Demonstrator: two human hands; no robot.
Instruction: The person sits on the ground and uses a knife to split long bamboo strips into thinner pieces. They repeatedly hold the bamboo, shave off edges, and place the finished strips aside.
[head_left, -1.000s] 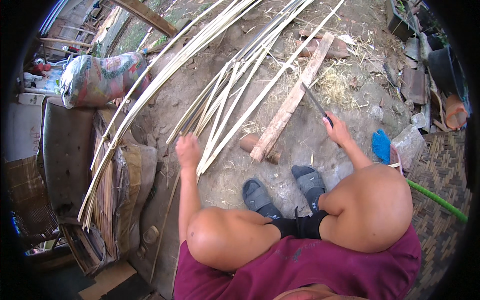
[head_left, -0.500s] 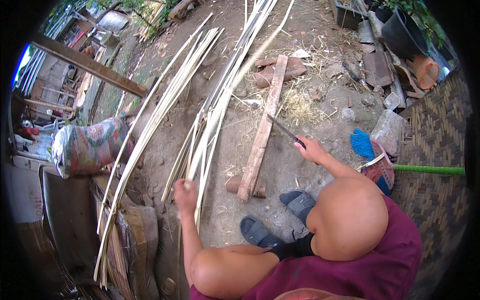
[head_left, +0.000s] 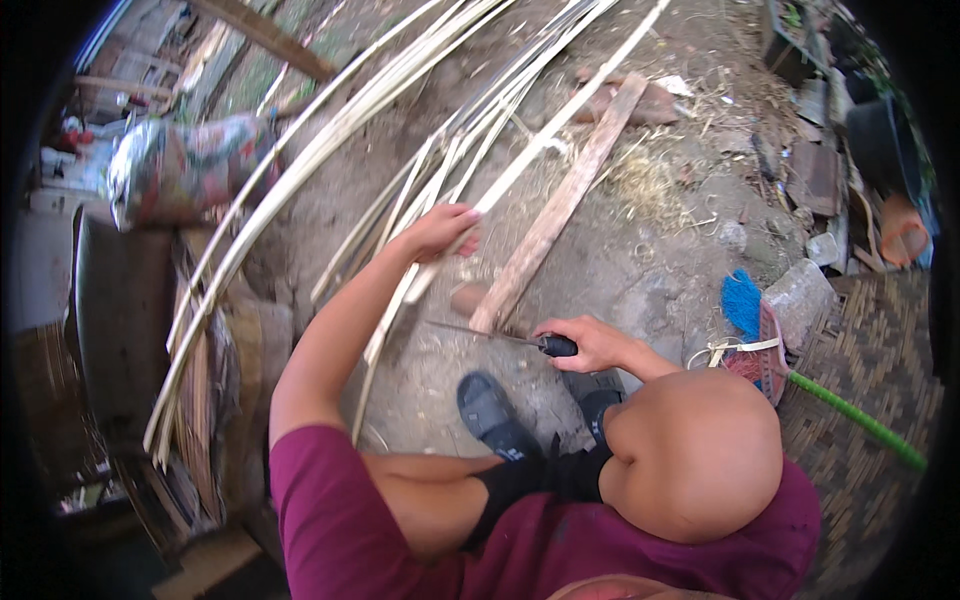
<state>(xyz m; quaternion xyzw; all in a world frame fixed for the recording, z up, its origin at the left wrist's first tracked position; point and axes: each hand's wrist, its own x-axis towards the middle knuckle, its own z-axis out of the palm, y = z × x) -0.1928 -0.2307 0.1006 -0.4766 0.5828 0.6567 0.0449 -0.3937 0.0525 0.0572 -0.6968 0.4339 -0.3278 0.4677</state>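
Clad in a short-sleeved maroon shirt [head_left: 640,545], with black, pale-marked socks [head_left: 516,444] inside dark grey, broad-strapped sandals [head_left: 486,402].

Left hand [head_left: 446,234], 11 o'clock: is gripping pale strip [head_left: 545,141] | right hand [head_left: 592,345], 4 o'clock: is holding black-handled knife [head_left: 548,344], blade pointing toward 9 | wooden board [head_left: 562,205], 1 o'clock: is lying beside strip | green-handled broom [head_left: 774,350]: is lying at 3 o'clock

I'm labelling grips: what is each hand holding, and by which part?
The left hand grips a pale strip near its lower end; the right hand holds a knife by its black handle.
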